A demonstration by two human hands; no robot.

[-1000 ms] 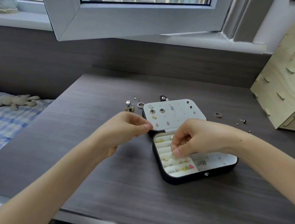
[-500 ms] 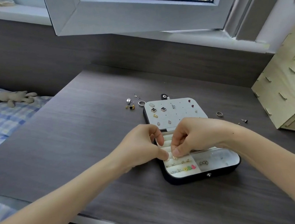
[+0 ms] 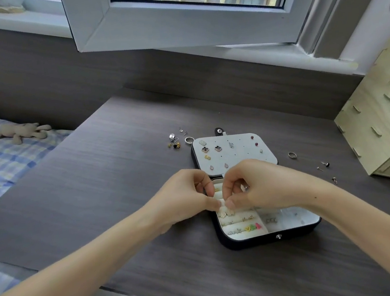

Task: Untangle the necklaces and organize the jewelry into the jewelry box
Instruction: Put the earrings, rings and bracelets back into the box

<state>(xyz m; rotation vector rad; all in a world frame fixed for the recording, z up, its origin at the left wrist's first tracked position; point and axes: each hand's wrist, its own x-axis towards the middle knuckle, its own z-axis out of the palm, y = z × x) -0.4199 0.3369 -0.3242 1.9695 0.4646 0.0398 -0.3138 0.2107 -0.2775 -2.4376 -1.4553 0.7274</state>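
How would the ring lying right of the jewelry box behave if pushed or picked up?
The ring looks thin and small, so probably very light and stiff. Lying flat on the smooth desk, it would likely slide, not roll. Pinching it may be fiddly.

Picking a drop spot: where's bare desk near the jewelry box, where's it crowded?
Free: desk left of the jewelry box, out to the bed; the strip between box and near edge. Crowded: loose earrings behind-left, ring and studs right, by the wooden organizer. Left hand and right hand pinch a small piece over the box.
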